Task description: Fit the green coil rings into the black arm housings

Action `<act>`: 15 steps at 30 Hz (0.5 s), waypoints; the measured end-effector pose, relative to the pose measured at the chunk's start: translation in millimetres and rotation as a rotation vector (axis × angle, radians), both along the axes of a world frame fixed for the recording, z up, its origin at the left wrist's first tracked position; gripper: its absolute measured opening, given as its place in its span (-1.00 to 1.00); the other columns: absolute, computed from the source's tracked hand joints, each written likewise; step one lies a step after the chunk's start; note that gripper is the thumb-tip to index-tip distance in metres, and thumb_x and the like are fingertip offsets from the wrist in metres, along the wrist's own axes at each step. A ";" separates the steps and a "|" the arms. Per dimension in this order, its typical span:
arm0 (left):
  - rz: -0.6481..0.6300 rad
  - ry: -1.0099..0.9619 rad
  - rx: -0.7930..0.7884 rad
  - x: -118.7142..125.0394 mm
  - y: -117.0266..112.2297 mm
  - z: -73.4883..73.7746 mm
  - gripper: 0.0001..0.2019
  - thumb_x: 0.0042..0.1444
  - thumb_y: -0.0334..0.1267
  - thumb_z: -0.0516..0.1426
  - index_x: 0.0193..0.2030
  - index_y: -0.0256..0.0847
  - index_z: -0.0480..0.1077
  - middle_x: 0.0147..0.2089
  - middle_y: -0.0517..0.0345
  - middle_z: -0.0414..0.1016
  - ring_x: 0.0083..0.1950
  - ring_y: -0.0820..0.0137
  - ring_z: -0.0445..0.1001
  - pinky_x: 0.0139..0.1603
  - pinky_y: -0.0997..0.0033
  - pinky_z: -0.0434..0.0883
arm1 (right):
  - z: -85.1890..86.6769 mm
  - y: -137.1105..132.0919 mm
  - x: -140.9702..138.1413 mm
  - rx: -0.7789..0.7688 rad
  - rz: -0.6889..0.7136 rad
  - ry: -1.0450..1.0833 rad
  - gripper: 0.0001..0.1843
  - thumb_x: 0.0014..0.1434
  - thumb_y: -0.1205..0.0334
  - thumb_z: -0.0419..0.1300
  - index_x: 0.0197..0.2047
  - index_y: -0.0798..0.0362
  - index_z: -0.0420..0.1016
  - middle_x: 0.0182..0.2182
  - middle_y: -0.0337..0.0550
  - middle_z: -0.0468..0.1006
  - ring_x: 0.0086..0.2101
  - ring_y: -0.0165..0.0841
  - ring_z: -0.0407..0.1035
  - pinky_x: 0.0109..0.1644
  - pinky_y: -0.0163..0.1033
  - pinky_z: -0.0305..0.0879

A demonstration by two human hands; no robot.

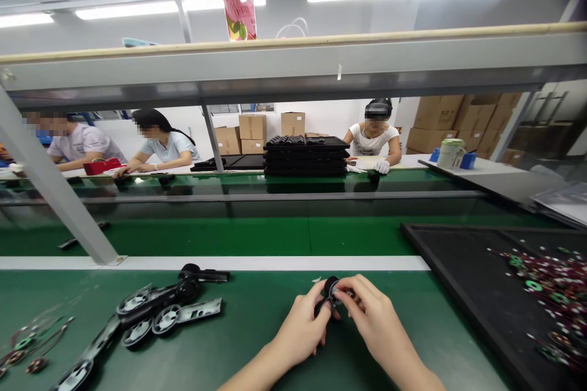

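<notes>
My left hand (303,321) is closed round a small black plastic housing with a round end (331,286), held just above the green work surface. My right hand (368,310) pinches at the round end of that same part; whether a smaller piece sits between its fingertips is hidden. To the left lies a loose pile of similar black and grey housings (166,319), long pieces with round ring-shaped ends. Several small parts with thin wires (35,349) lie at the far left.
On the right, a black tray (452,293) holds many red-wired parts (545,281). A slanting metal post (59,177) stands at left, below an overhead shelf (293,76). Beyond the green conveyor belt (270,235), co-workers sit by stacked black trays (305,162).
</notes>
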State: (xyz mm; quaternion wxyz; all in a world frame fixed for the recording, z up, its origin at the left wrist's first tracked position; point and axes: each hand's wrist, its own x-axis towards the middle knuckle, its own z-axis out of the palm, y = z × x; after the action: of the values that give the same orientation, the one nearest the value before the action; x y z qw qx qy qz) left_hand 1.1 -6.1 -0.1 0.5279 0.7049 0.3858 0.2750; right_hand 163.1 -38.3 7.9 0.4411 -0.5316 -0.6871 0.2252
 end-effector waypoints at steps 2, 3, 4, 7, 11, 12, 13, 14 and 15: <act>0.011 -0.004 0.002 0.3 0.4 -0.2 -0.58 0.24 -0.17 -0.10 0.21 -0.16 0.15 -0.31 0.19 0.45 -0.71 0.66 0.23 -0.84 0.75 0.14 | -1.2 1.1 -1.4 -0.038 0.019 0.077 -0.82 0.28 0.12 0.01 -0.24 -0.03 0.39 -0.33 -0.19 0.40 -0.45 -0.38 0.37 -0.41 -0.30 0.30; 0.014 -0.004 0.003 0.3 0.7 -0.3 -0.59 0.24 -0.18 -0.10 0.21 -0.17 0.15 -0.35 0.21 0.43 -0.72 0.66 0.22 -0.85 0.75 0.14 | -2.1 2.2 -1.8 -0.062 0.033 0.131 -0.83 0.26 0.11 0.04 -0.24 -0.03 0.39 -0.31 -0.17 0.40 -0.45 -0.38 0.38 -0.44 -0.31 0.31; 0.016 -0.004 0.004 0.3 1.2 -0.4 -0.59 0.24 -0.19 -0.10 0.21 -0.18 0.15 -0.38 0.24 0.41 -0.72 0.66 0.21 -0.85 0.76 0.14 | -3.1 3.4 -2.0 -0.084 0.051 0.186 -0.84 0.24 0.10 0.07 -0.24 -0.02 0.40 -0.28 -0.15 0.41 -0.42 -0.36 0.40 -0.45 -0.31 0.34; 0.015 -0.013 -0.004 -0.4 2.8 -0.1 -0.60 0.23 -0.22 -0.11 0.20 -0.18 0.14 -0.42 0.29 0.34 -0.73 0.66 0.18 -0.85 0.75 0.13 | -5.4 6.3 -0.4 -0.122 0.111 0.306 -0.82 0.20 0.10 0.12 -0.19 -0.01 0.41 -0.17 -0.08 0.43 -0.23 -0.29 0.45 -0.30 -0.28 0.45; -0.003 -0.033 -0.026 -2.2 4.3 0.7 -0.62 0.24 -0.24 -0.14 0.19 -0.14 0.12 -0.40 0.30 0.31 -0.74 0.68 0.16 -0.85 0.75 0.12 | -4.7 6.8 5.1 -0.134 0.104 0.344 -0.76 0.25 0.11 0.05 -0.06 -0.01 0.37 -0.17 -0.07 0.52 -0.19 -0.28 0.48 -0.09 -0.18 0.44; -0.008 -0.032 -0.025 -2.5 4.4 0.8 -0.63 0.24 -0.25 -0.14 0.18 -0.13 0.13 -0.40 0.30 0.31 -0.74 0.68 0.15 -0.85 0.75 0.11 | -3.9 6.5 6.5 -0.133 0.080 0.329 -0.76 0.25 0.11 0.06 -0.06 -0.01 0.38 -0.19 -0.08 0.54 -0.21 -0.27 0.49 -0.11 -0.18 0.45; -0.011 -0.031 -0.022 -2.7 4.5 1.0 -0.64 0.24 -0.26 -0.13 0.17 -0.12 0.13 -0.39 0.30 0.31 -0.75 0.68 0.15 -0.85 0.75 0.11 | -3.1 6.2 7.6 -0.128 0.056 0.307 -0.77 0.24 0.11 0.07 -0.09 -0.01 0.40 -0.21 -0.08 0.56 -0.23 -0.27 0.49 -0.13 -0.19 0.45; -0.013 -0.031 -0.020 -2.9 4.5 1.1 -0.64 0.23 -0.28 -0.13 0.16 -0.11 0.14 -0.38 0.30 0.31 -0.75 0.69 0.15 -0.86 0.75 0.10 | -2.3 5.9 8.5 -0.119 0.034 0.280 -0.78 0.23 0.10 0.09 -0.11 -0.01 0.42 -0.22 -0.08 0.56 -0.23 -0.27 0.49 -0.16 -0.20 0.45; -0.013 -0.033 -0.020 -2.9 4.5 1.3 -0.64 0.22 -0.30 -0.13 0.16 -0.10 0.14 -0.37 0.30 0.31 -0.75 0.69 0.14 -0.86 0.75 0.10 | -1.6 5.7 9.1 -0.107 0.021 0.257 -0.79 0.22 0.09 0.10 -0.14 -0.01 0.44 -0.21 -0.08 0.55 -0.23 -0.27 0.48 -0.18 -0.22 0.45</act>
State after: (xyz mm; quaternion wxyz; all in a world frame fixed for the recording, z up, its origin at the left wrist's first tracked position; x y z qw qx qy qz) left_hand -1.9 -1.6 1.2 0.5430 0.6973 0.3754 0.2792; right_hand 172.2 -32.6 6.3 0.4941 -0.5139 -0.6177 0.3322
